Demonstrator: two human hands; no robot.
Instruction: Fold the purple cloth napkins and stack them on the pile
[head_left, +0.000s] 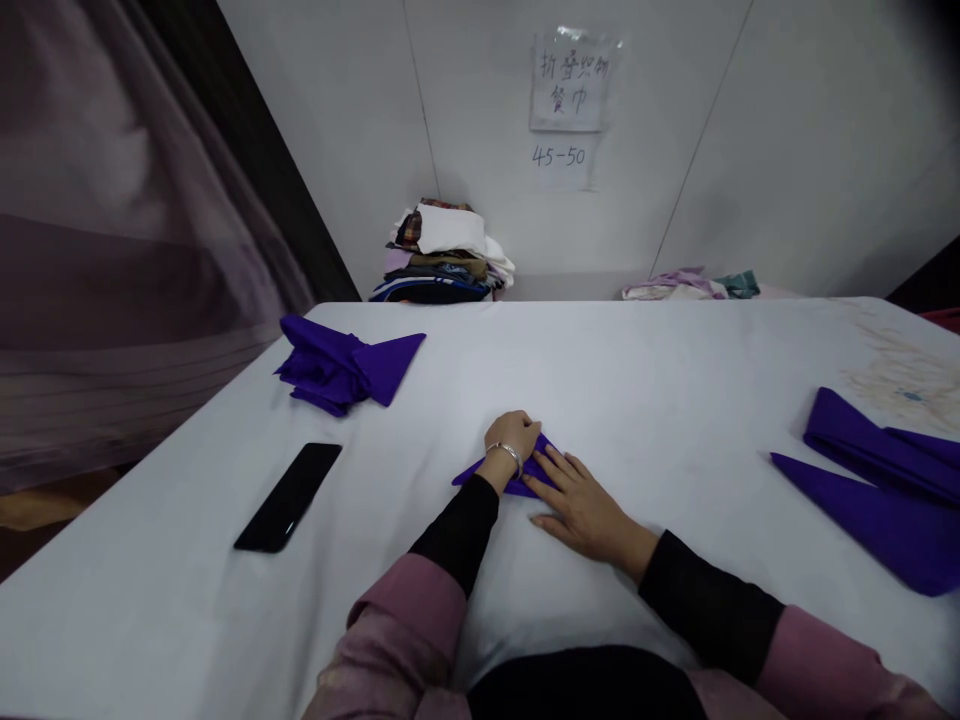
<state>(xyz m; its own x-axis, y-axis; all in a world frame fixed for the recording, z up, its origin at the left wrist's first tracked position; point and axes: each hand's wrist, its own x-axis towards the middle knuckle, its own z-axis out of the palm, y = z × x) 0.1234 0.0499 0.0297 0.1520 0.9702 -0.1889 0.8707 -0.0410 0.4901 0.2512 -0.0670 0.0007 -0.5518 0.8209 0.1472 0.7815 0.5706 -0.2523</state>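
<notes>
A purple cloth napkin (517,487), folded into a flat pointed shape, lies on the white-covered table in front of me, partly hidden under both hands. My left hand (513,432), with a silver bracelet at the wrist, is curled closed at the napkin's far edge; its fingertips are mostly hidden, and it appears to grip the cloth there. Flat beside it, my right hand (581,505) rests its spread fingers on the napkin's right part, the thumb lying on the tablecloth.
A black phone (289,498) lies at the left. Behind it sits a folded purple cloth bundle (337,365); more folded purple cloth (881,500) lies at the right. Piled clothes (446,255) stand beyond the table's far edge, below handwritten paper signs (570,95) on the wall.
</notes>
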